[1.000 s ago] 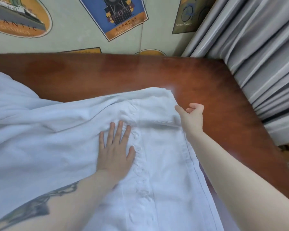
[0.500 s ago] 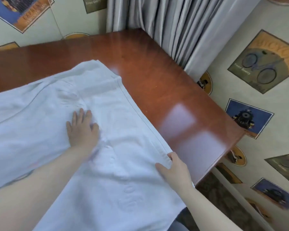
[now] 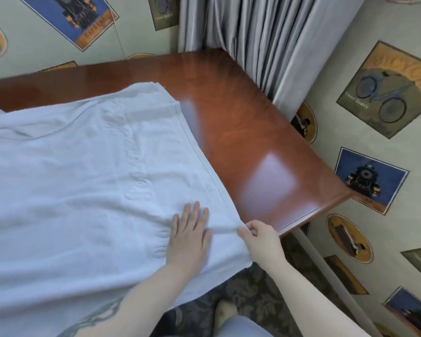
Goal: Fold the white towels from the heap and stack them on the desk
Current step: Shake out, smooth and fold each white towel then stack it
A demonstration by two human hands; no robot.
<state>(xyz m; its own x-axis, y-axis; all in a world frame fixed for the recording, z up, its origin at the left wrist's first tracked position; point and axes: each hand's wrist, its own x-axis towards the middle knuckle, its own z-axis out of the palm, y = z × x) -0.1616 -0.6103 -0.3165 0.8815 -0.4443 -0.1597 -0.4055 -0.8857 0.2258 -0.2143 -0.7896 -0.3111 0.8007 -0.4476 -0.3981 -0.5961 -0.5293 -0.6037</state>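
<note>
White terry towel [image 3: 88, 181] lies spread across the red-brown tabletop [image 3: 248, 132], its near edge hanging over; it looks soft and limp, best taken at the hemmed corner. My left hand [image 3: 188, 235] presses flat, fingers straight. My right hand [image 3: 260, 238] pinches the hem, lower along the edge than a moment ago.

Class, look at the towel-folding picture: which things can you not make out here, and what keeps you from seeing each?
Head view only:
- The white towel runs off the left and bottom edges, so its full extent and any heap cannot be told.
- The right hand's fingertips curl under the towel edge, hidden by cloth.
- The desk under the towel is covered.
- The wall poster wording is mostly too blurred to read.
</note>
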